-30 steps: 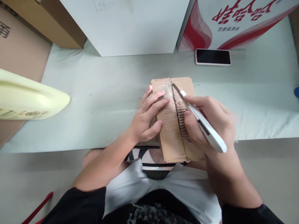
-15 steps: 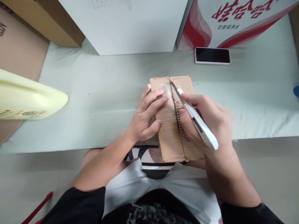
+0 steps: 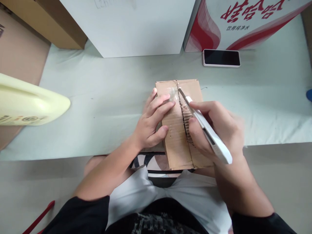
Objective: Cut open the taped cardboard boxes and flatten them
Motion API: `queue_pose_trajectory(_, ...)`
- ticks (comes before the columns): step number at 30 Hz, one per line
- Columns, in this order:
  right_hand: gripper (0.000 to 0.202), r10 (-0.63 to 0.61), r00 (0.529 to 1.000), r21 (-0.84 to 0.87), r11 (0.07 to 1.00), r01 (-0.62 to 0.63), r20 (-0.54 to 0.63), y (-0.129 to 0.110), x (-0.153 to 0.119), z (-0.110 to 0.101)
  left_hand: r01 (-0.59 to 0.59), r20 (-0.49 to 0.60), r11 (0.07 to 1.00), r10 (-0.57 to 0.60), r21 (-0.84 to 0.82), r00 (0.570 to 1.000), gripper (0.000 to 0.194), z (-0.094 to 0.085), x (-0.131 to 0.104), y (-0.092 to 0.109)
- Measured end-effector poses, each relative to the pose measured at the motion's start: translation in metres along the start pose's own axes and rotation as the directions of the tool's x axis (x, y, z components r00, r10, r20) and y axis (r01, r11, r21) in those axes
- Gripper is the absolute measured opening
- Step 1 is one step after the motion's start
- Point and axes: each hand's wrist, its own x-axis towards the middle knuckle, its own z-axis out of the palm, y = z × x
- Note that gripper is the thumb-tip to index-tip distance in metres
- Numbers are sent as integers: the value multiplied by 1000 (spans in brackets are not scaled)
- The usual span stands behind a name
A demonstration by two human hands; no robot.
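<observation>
Shifted slightly toward the front edge of the tabletop (image 3: 117, 97), the white-handled knife (image 3: 219, 148) is clamped in the fingers of the right hand (image 3: 223, 120); the left hand (image 3: 152, 122), fingers apart, presses a corrugated cardboard box (image 3: 176, 143) overhanging that edge. Should the thin blade (image 3: 182, 94) skip off the ragged seam (image 3: 184, 122) or glossy tape (image 3: 172, 92), it could nick them.

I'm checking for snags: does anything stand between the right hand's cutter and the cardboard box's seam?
Nothing visible does. The right hand holds the white cutter, blade tip at or just over the seam of the cardboard box; the left hand lies left of the seam.
</observation>
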Motion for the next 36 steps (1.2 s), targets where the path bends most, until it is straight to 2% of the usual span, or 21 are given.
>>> queue_pose_trajectory(7, 16, 16, 1000, -7, 1000, -16, 14, -1, 0, -1, -5, -14, 999, 4, -53, 1000, 59, 1, 1, 1)
queue_pose_trajectory(13, 12, 6, 1000, 58, 998, -8, 29, 1, 0, -4, 18, -2, 1000, -18, -16, 1000, 61, 2, -2, -2)
queue_pose_trajectory(19, 14, -5, 1000, 76, 997, 5, -12, 2, -5, -3, 8, -3, 1000, -8, 4, 1000, 60, 0, 0, -1)
queue_pose_trajectory(24, 13, 1, 1000, 96, 995, -1, -2, 2, -8, -3, -10, -9, 1000, 10, -10, 1000, 60, -1, 2, 0)
queue_pose_trajectory(30, 13, -11, 1000, 101, 995, 13, -29, 2, -9, -3, -13, 3, 999, 13, 47, 1000, 60, -1, 2, 0)
queue_pose_trajectory(36, 12, -53, 997, 126, 990, 60, -52, 3, -8, -3, -27, -11, 1000, 27, 5, 1000, 60, -1, 2, 0)
